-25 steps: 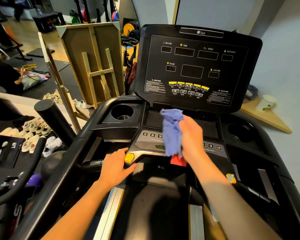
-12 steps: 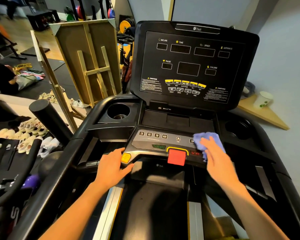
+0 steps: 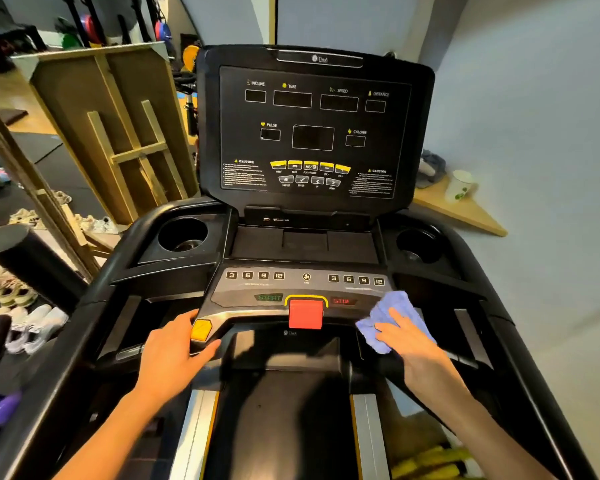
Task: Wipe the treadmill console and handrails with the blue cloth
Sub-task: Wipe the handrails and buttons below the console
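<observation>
The black treadmill console stands in front of me, with a grey button panel and a red stop key below it. My right hand presses the blue cloth flat onto the right end of the button panel, where the front grip bar begins. My left hand rests on the left end of that bar beside a yellow button, fingers curled over the edge. The left handrail and right handrail run back along both sides.
Cup holders sit on each side of the console. A wooden frame leans at the left, with several shoes on the floor below. A paper cup stands on a wooden shelf by the right wall.
My right hand has carried the cloth from mid-air over the panel's centre down to the right end of the panel, then slid it a little further right and toward me. My left hand stayed put.
</observation>
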Tool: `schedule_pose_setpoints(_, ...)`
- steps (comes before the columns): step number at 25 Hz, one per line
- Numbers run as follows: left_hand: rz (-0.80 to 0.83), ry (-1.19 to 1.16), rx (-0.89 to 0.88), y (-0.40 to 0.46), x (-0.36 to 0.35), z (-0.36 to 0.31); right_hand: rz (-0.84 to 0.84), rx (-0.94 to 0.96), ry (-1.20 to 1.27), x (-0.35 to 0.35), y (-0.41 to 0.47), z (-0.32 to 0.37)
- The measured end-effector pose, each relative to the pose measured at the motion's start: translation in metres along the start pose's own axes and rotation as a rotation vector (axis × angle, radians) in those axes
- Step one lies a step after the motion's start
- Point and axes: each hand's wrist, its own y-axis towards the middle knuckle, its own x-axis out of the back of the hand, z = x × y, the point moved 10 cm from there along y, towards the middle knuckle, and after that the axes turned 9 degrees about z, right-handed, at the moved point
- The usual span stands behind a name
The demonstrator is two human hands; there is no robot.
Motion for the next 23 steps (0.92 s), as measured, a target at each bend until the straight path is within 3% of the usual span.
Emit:
schedule_pose_setpoints(1, 0.005, 0.009, -0.005, 0.001, 0.000, -0.001, -0.009, -0.156, -0.185, -0.005, -0.020, -0.009)
schedule_pose_setpoints(3, 0.015, 0.023, -0.007, 0.001, -0.001, -0.003, -0.271, -0.220, -0.557, 0.013, -0.078, -0.008)
schedule_pose_setpoints(4, 0.020, 0.030, -0.007, 0.002, -0.002, -0.003, -0.329, -0.256, -0.608, 0.009, -0.106, -0.010)
schedule_pose_setpoints(7, 0.041, 0.055, 0.004, 0.002, -0.002, -0.004, -0.328, -0.339, -0.496, 0.009, -0.126, -0.009)
schedule_pose_setpoints(9, 0.048, 0.054, 0.019, 0.002, -0.001, -0.008, -0.421, -0.395, -0.401, 0.025, -0.136, -0.005)
schedule_pose_setpoints(14, 0.059, 0.057, 0.022, 0.000, 0.001, -0.015, -0.880, -0.407, -0.362, 0.103, -0.147, 0.036)
schedule_pose_setpoints(16, 0.057, 0.051, 0.029, 0.000, 0.002, -0.017, -1.013, -0.404, -0.206, 0.138, -0.136, 0.038)
schedule_pose_setpoints(18, 0.056, 0.037, 0.045, -0.001, 0.003, -0.019, -0.982, -0.354, -0.230, 0.153, -0.100, 0.043)
schedule_pose_setpoints(20, 0.055, 0.030, 0.066, -0.003, 0.005, -0.019, -0.765, -0.281, -0.336, 0.137, -0.044, 0.036)
schedule_pose_setpoints(23, 0.056, 0.006, 0.092, -0.004, 0.007, -0.020, -0.404, -0.336, -0.472, 0.079, 0.023, -0.002)
